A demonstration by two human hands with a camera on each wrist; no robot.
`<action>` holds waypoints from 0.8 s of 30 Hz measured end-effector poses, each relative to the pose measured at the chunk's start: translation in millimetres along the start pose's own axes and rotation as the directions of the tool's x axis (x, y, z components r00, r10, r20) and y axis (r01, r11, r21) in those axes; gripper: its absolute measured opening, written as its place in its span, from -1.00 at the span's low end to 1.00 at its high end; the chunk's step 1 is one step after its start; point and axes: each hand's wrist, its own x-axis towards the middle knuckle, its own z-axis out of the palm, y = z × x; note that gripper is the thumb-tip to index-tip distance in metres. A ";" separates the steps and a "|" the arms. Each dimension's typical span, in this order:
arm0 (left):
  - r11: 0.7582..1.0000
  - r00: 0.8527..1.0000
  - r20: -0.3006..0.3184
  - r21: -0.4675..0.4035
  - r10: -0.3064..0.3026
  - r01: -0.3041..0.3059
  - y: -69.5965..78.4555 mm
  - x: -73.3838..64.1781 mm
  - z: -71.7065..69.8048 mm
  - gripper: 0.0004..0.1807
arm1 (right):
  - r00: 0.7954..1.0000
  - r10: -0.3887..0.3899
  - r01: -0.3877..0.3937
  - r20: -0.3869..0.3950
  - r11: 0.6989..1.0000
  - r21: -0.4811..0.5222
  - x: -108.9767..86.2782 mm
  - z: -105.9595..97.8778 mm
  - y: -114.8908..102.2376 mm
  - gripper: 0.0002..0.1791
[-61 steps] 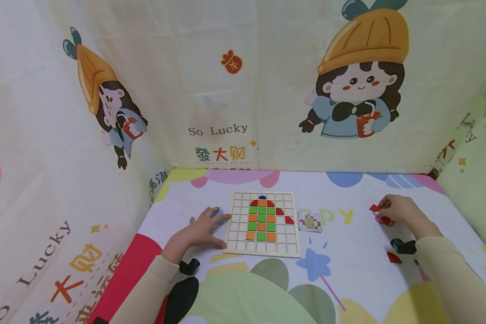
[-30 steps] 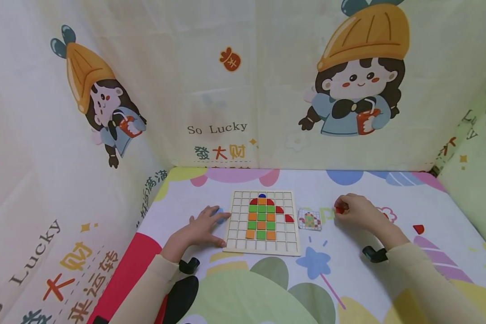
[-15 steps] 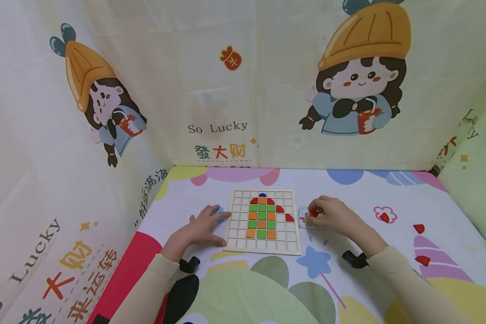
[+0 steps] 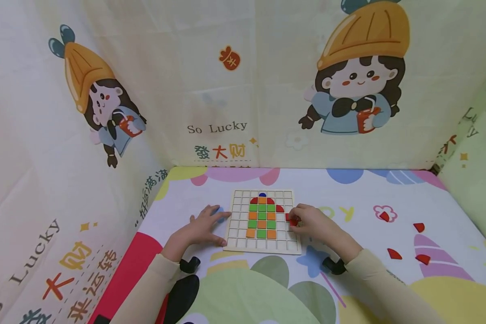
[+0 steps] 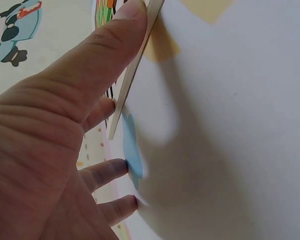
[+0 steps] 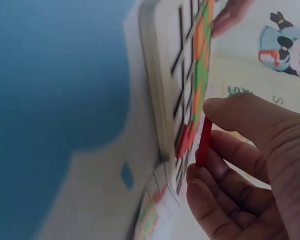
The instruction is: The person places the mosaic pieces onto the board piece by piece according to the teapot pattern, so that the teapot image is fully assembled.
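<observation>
A wooden grid board point(image 4: 285, 240) lies on the table. Orange and green square tiles, with red rounded ones and a blue piece, form a pattern in its cells. My left hand point(image 4: 200, 227) rests at the board's left side, fingers spread, thumb and one finger touching its edge. At the right edge, my right hand point(image 4: 317, 225) pinches a thin red tile point(image 6: 204, 142) between thumb and fingers, just above the board. It is close to the lower red tile seated there. The small pattern card point(image 6: 157, 200) shows in the right wrist view; in the head view this hand covers it.
Several loose red quarter-round tiles, such as this one point(image 4: 394, 254), lie scattered to the right on the printed tablecloth point(image 4: 360, 252). A printed cloth backdrop point(image 4: 275, 148) encloses the table at the back and sides.
My right hand has picked up a red tile from the loose ones at the right and carried it left, past the pattern card, to the board's right edge. My left hand has stayed put.
</observation>
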 end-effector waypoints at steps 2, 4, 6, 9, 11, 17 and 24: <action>1.000 1.000 0.005 -0.001 -0.001 0.001 -1.0 0.2 0.4 0.03 | 1.000 0.005 -0.005 0.007 1.000 -0.001 1.1 4.6 -0.8 -0.82; 1.000 1.000 0.002 -0.003 0.004 -0.004 -1.9 0.3 0.8 0.04 | 1.000 0.014 -0.013 0.015 1.000 -0.011 1.8 8.6 -1.0 -0.82; 1.000 1.000 0.002 -0.005 0.006 -0.006 -2.6 0.4 1.0 0.04 | 1.000 0.020 -0.020 0.019 0.999 -0.025 2.5 12.0 -0.8 -0.80; 1.000 1.000 0.001 -0.001 0.005 -0.005 -2.9 0.1 0.6 0.04 | 1.000 0.005 -0.005 0.011 0.999 -0.045 3.3 14.0 -1.1 -0.79; 1.000 1.000 0.004 -0.002 0.001 -0.001 -2.0 -0.2 0.1 0.04 | 1.000 0.002 -0.002 0.000 0.999 -0.049 2.7 13.7 -1.2 -0.79; 1.000 1.000 -0.008 -0.008 -0.001 0.001 0.2 -0.5 -1.5 0.03 | 0.999 -0.022 0.019 -0.029 0.996 -0.088 1.1 12.2 -0.2 -0.86; 1.000 1.000 -0.007 -0.003 0.005 -0.005 -0.9 0.1 0.9 0.03 | 0.999 0.006 -0.011 -0.035 0.989 -0.148 0.7 12.8 1.8 -0.83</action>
